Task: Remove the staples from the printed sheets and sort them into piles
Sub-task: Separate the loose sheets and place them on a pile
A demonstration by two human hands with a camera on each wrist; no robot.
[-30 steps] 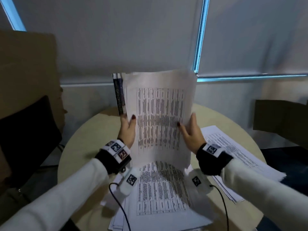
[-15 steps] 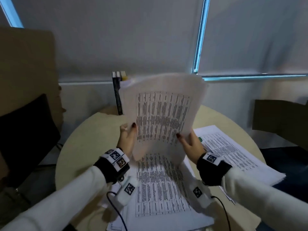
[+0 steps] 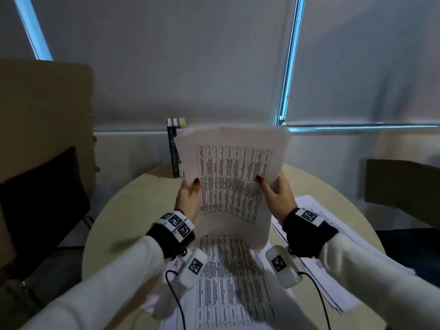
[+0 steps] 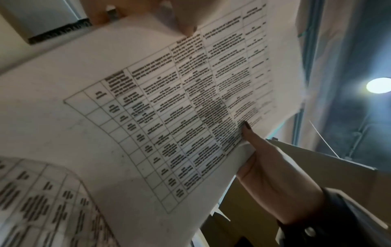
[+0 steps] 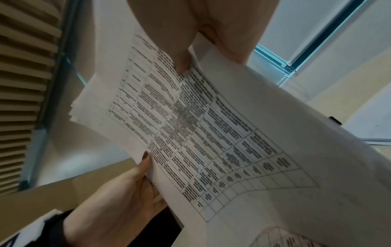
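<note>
The printed sheets (image 3: 234, 184) stand upright (tables of dense text, lower edge curling) above the table (image 3: 133, 210). The left hand (image 3: 188, 201) and right hand (image 3: 276, 196) pinch their side edges, thumbs in front.

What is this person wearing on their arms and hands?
White sleeves cover both arms. Each wrist has a black band carrying white blocks with black-and-white square markers. A white camera pod hangs under each wrist, trailing a thin black cable. The fingernails are painted dark red.
</note>
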